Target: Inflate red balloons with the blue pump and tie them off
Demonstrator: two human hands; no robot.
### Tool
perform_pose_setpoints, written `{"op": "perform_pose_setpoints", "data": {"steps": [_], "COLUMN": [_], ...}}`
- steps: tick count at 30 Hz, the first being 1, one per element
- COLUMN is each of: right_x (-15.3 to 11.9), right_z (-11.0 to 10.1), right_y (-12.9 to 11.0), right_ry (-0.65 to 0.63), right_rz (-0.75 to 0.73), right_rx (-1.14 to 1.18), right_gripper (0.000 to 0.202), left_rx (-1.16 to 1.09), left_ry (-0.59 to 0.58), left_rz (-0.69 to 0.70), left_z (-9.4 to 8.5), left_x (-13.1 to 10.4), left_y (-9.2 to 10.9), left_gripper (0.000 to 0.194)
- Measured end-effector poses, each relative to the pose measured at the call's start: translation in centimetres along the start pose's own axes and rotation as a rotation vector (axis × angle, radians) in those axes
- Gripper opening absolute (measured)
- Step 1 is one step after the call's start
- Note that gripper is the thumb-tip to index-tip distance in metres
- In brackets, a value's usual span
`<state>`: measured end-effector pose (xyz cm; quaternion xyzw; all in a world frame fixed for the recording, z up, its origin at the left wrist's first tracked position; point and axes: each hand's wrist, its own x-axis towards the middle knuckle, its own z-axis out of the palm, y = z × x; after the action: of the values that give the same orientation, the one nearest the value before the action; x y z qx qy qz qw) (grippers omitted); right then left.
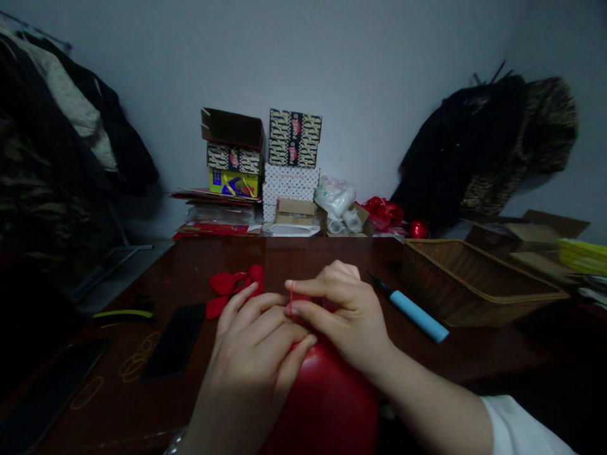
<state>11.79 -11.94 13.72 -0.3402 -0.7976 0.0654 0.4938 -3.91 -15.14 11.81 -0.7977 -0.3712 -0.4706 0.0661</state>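
Observation:
A large inflated red balloon (332, 398) is at the bottom centre, below both hands. My left hand (256, 354) pinches the balloon's neck between thumb and forefinger. A thin red loop (291, 297) is stretched between the thumb and index finger of my right hand (344, 309), close to the left fingers. Behind my left hand, several limp red balloons (227, 283) lie on the dark table (303, 249). The knuckles and fingers hide most of the balloon's neck.
Right of my hands lie a blue hand pump (418, 316) and a wicker basket (478, 284). On the left are a dark phone (174, 341), yellowish rubber bands (137, 359) and a larger dark device (57, 385). Stacked boxes (291, 183) stand behind the table.

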Motion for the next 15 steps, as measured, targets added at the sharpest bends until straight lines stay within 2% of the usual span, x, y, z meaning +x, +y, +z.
{"op": "perform_pose_setpoints", "data": {"steps": [4, 8, 12, 15], "right_x": [0.2, 0.4, 0.3, 0.3], "right_z": [-0.7, -1.2, -1.0, -0.9], "right_y": [0.2, 0.2, 0.8, 1.1], "right_ry": [-0.145, -0.237, -0.222, -0.222], "right_rz": [-0.083, -0.17, -0.099, -0.04], "right_rx": [-0.022, 0.095, 0.203, 0.301], "right_gripper": [0.014, 0.028, 0.023, 0.028], "left_rx": [-0.006, 0.006, 0.006, 0.0], "left_ry": [-0.019, -0.02, -0.024, -0.023], "left_rz": [0.0, 0.011, 0.08, 0.097], "left_z": [0.0, 0.0, 0.3, 0.5], "left_x": [0.0, 0.0, 0.0, 0.0], "left_y": [-0.1, -0.3, -0.6, -0.7], "left_gripper": [0.01, 0.01, 0.008, 0.008]}}
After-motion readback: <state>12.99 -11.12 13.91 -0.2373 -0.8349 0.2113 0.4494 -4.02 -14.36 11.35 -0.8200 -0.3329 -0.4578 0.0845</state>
